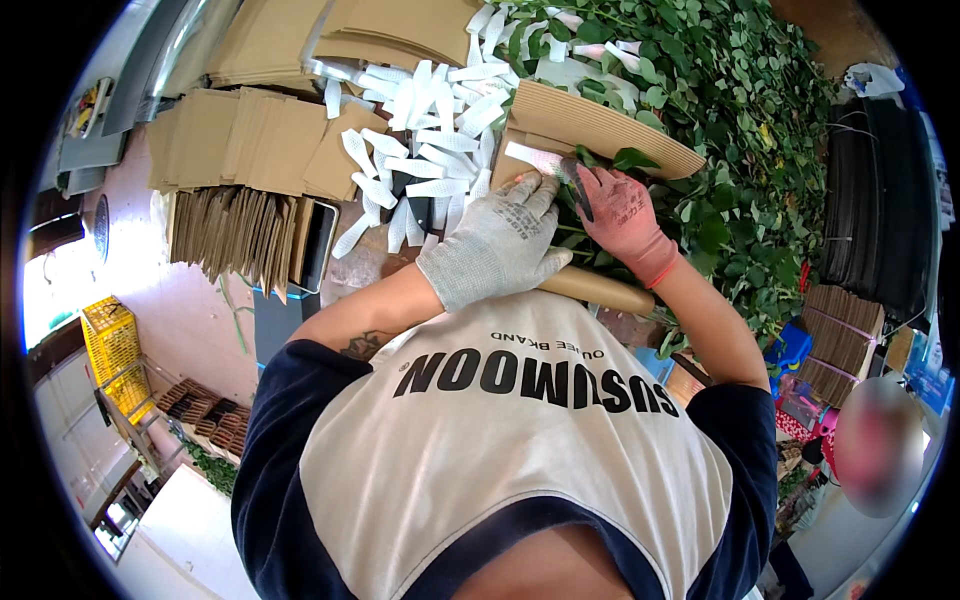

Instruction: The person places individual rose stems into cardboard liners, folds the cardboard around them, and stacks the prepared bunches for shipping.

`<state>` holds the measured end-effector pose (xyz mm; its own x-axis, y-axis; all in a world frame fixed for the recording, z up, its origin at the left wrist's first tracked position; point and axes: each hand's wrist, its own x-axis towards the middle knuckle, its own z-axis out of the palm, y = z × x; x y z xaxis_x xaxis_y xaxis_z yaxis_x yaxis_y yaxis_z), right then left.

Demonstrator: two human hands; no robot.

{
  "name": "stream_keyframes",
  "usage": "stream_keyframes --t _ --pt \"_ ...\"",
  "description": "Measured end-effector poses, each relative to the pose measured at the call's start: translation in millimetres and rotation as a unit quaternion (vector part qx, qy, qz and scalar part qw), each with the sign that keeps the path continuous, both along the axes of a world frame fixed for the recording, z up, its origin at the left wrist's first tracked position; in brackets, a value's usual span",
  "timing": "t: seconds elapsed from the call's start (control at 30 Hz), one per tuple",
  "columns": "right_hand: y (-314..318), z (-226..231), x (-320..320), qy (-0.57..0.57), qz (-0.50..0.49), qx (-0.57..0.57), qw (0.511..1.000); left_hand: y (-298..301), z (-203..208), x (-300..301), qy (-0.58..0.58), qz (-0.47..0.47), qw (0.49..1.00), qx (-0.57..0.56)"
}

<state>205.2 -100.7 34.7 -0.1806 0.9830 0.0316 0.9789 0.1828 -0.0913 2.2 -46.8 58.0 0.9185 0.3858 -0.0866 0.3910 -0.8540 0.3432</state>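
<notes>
A sheet of corrugated cardboard (600, 125) lies before me, its far flap raised and its near edge (605, 290) curled up by my shirt. Between the flaps is a pinkish flower (535, 158) in a white net sleeve, with green leaves (632, 158) beside it. My left hand (505, 235), in a grey glove, rests on the cardboard with fingers stretched toward the flower and thumb apart. The right hand (625, 220), in a red glove with dark fingertips, curls closed at the flower's leafy end. Its fingers partly hide where they grip.
White net sleeves (430, 140) lie heaped beyond my left hand. Leafy green stems (720, 130) cover the far right. Cardboard pieces (240, 135) are stacked at left, near a yellow crate (115, 330). Tied cardboard (840, 330) stands at right, with a blurred person (880, 445) below it.
</notes>
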Motion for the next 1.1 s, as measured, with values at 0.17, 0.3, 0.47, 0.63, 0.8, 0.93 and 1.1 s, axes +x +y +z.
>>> stream_keyframes --t 0.17,0.3,0.47,0.63,0.8,0.93,1.1 --pt "12 34 -3 0.036 -0.047 -0.090 0.994 3 5 1 0.012 -0.006 1.000 -0.028" --pt "-1 9 14 -0.175 0.009 0.015 0.984 2 6 5 0.006 -0.021 1.000 0.010" --pt "-33 136 69 -0.024 -0.041 0.174 0.984 3 7 4 0.028 -0.020 0.999 0.004" --pt "-118 289 206 0.046 -0.350 0.419 0.837 4 12 9 0.027 -0.050 0.998 -0.006" --pt "-147 381 227 0.053 -0.258 0.504 0.823 4 8 10 0.019 -0.047 0.999 0.005" --pt "-51 239 93 -0.109 -0.074 0.336 0.933 6 10 3 0.034 -0.046 0.998 0.011" --pt "-1 53 1 -0.072 0.027 0.162 0.984 7 18 12 0.096 -0.044 0.994 0.001"
